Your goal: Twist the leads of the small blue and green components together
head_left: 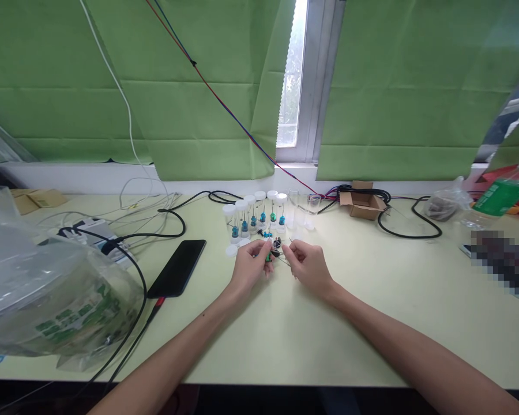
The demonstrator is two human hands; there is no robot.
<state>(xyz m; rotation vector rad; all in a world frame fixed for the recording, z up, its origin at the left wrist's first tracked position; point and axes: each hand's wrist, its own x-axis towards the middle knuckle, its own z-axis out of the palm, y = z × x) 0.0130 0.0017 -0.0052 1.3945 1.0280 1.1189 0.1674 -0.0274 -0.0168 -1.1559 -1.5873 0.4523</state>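
Filled vials (262,210) stand capped; clear tubes (301,212) beside them seem unfinished.
Left hand (251,260) pinches a green part (269,257); right hand (306,263) has fingers curled together, its hold unclear.

The left hand (251,262) pinches a small green piece (269,257) over the tabletop (372,334), the right hand (307,264) just beside it; white-capped tubes (262,214) stand beyond, a phone (177,268) lies left

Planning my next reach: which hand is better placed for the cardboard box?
Likely your right hand: it's nearer the box; your left hand, holding a green part, sits farther. Both look busy, though.
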